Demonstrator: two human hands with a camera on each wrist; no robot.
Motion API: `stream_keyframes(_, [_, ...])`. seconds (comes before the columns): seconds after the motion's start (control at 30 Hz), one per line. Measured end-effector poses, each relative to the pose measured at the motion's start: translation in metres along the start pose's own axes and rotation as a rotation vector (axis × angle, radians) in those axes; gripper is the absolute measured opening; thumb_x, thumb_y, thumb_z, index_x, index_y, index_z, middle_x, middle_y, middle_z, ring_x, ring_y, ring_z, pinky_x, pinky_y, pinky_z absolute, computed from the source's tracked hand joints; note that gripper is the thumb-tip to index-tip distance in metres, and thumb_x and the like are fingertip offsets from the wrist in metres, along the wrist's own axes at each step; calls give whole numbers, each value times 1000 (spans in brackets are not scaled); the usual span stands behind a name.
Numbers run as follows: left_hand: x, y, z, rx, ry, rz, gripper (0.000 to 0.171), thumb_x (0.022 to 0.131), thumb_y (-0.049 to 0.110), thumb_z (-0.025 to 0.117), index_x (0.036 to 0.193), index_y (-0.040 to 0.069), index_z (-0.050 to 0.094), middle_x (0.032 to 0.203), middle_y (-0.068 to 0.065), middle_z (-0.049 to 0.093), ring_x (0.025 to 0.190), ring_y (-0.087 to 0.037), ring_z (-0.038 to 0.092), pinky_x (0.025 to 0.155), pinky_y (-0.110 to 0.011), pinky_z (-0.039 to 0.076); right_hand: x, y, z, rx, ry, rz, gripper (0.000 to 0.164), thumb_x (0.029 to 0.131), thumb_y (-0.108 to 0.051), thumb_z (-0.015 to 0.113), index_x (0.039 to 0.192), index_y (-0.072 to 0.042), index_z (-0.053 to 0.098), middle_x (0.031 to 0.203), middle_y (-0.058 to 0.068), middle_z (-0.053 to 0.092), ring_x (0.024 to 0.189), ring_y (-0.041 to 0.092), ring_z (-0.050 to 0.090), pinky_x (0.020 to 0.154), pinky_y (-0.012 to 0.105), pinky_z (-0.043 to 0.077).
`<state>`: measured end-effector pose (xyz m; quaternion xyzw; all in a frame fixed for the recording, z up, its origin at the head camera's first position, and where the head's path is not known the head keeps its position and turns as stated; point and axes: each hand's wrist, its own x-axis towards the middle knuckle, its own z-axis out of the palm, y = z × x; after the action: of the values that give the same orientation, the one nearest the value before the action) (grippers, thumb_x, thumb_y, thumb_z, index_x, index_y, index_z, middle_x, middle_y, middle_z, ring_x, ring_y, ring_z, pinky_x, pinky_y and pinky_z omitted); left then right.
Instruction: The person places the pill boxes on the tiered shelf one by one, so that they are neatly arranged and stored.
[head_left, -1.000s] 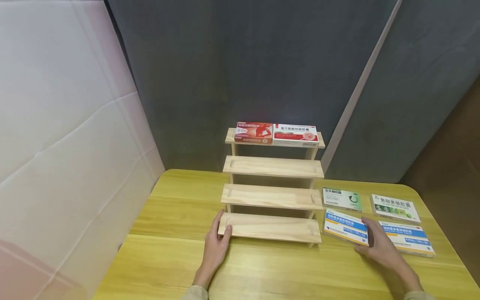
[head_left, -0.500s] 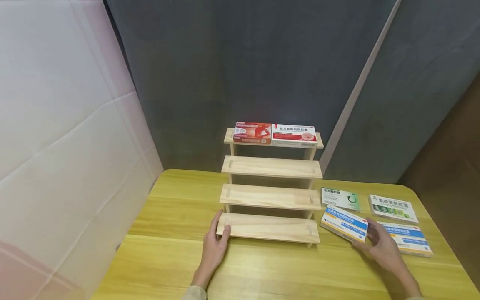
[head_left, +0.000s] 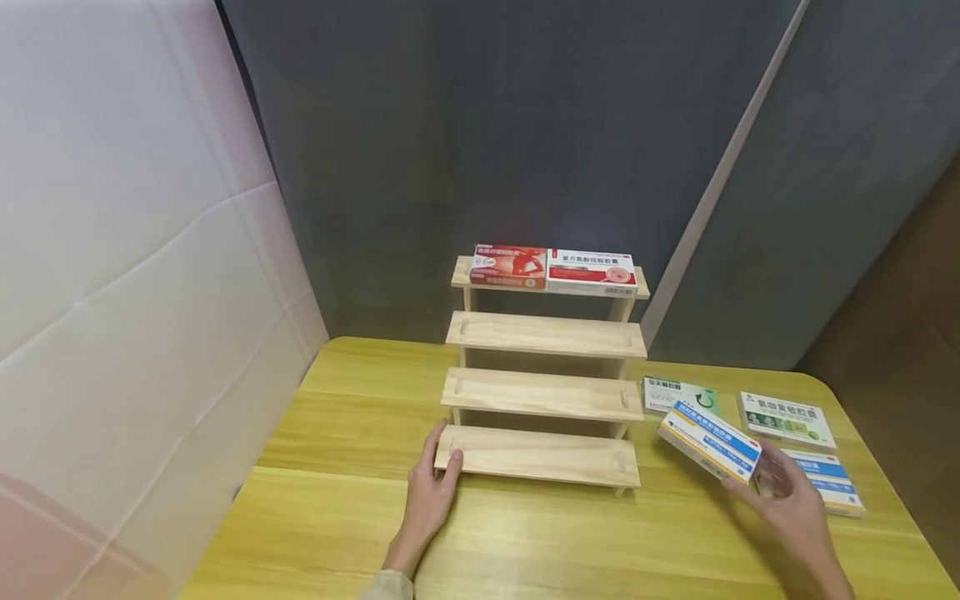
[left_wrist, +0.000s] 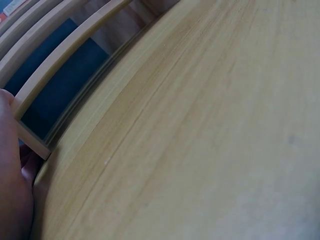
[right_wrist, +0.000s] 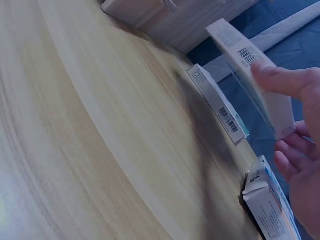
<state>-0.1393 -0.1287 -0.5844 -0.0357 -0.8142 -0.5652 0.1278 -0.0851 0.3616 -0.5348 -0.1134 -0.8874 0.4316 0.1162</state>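
Note:
My left hand point(head_left: 429, 504) holds the left end of the lowest step of a four-tier wooden display rack point(head_left: 540, 454), thumb on top. In the left wrist view, part of that hand point(left_wrist: 12, 190) shows at the rack's corner. My right hand point(head_left: 798, 517) pinches a blue-and-white medicine box point(head_left: 708, 442) by its right end. This box hangs tilted above the table, right of the rack. In the right wrist view, the thumb lies on the barcoded side of the medicine box point(right_wrist: 235, 42), clear of the table.
Red point(head_left: 510, 267) and red-and-white point(head_left: 591, 272) medicine boxes stand side by side on the top tier. Right of the rack lie a pale green box point(head_left: 675, 392), a green-and-white box point(head_left: 786, 419) and another blue-and-white box point(head_left: 832, 479). A dark curtain point(head_left: 450, 167) hangs behind the table.
My right hand has lifted the blue-and-white box off the table, tilted it, then drawn it slightly right. The left hand keeps its hold on the rack.

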Motion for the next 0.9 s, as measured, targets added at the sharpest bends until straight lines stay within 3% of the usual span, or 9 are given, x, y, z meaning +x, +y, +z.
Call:
stream_keyframes(0.03, [1, 0, 0, -5, -4, -4, 58, 102, 21, 61, 155, 14, 41, 151, -25, 49, 43, 1, 29, 45, -23, 43, -1, -1, -1, 15, 16, 8, 84, 85, -25, 84, 153, -2, 40, 119, -21, 55, 97, -23, 47, 79, 0, 43])
stream_keyframes(0.1, [2, 0, 1, -4, -7, -3, 57, 102, 22, 61, 155, 14, 40, 151, -25, 49, 47, -1, 35, 50, -23, 46, -1, -2, -3, 61, 39, 27, 81, 86, -22, 83, 153, -4, 41, 114, -34, 49, 97, -23, 49, 78, 1, 45])
stream_keyframes(0.13, [2, -1, 1, 11, -2, 4, 57, 102, 22, 61, 155, 14, 41, 151, -24, 50, 54, -1, 46, 54, -24, 50, -1, -3, -3, 87, 51, 30, 80, 86, -19, 82, 153, -4, 41, 113, -36, 48, 97, -23, 50, 78, 1, 46])
stream_keyframes(0.27, [1, -2, 2, 32, 9, 12, 56, 102, 21, 60, 155, 14, 41, 153, -23, 48, 70, -20, 60, 63, -32, 57, -1, -7, -3, 179, 93, 34, 75, 88, -11, 80, 153, -7, 42, 114, -36, 51, 99, -20, 55, 78, 4, 51])
stream_keyframes(0.33, [0, -3, 2, 37, 11, 22, 56, 102, 21, 59, 155, 13, 41, 154, -23, 46, 92, -33, 69, 74, -42, 62, -1, -9, -4, 222, 113, 41, 74, 89, -9, 78, 153, -9, 43, 114, -34, 53, 100, -17, 56, 77, 5, 52])
stream_keyframes(0.5, [-1, -5, 4, 18, 4, 36, 57, 103, 21, 58, 155, 12, 39, 156, -25, 42, 130, -49, 54, 95, -64, 54, -2, -20, -3, 430, 197, 81, 66, 88, -1, 76, 149, -7, 49, 114, -23, 62, 101, -9, 60, 79, 4, 52])
stream_keyframes(0.67, [0, -5, 5, 29, 21, 35, 56, 103, 20, 59, 154, 11, 40, 155, -24, 45, 119, -41, 61, 92, -58, 57, 0, -33, -1, 489, 249, 96, 62, 90, -3, 75, 147, -7, 52, 128, -14, 62, 111, -6, 58, 89, 1, 46])
stream_keyframes(0.8, [1, -5, 4, 46, 28, 32, 55, 102, 20, 59, 154, 10, 42, 153, -23, 47, 107, -32, 64, 77, -40, 61, 2, -42, 3, 556, 268, 100, 61, 90, 0, 74, 146, -6, 52, 137, -7, 59, 116, -1, 55, 90, 3, 46])
stream_keyframes(0.9, [2, -4, 3, 43, 17, 24, 55, 103, 21, 59, 154, 11, 41, 154, -23, 47, 85, -27, 63, 66, -32, 57, 3, -47, 9, 616, 298, 87, 58, 88, 5, 72, 143, -1, 54, 134, -7, 61, 116, 1, 57, 89, 4, 48])
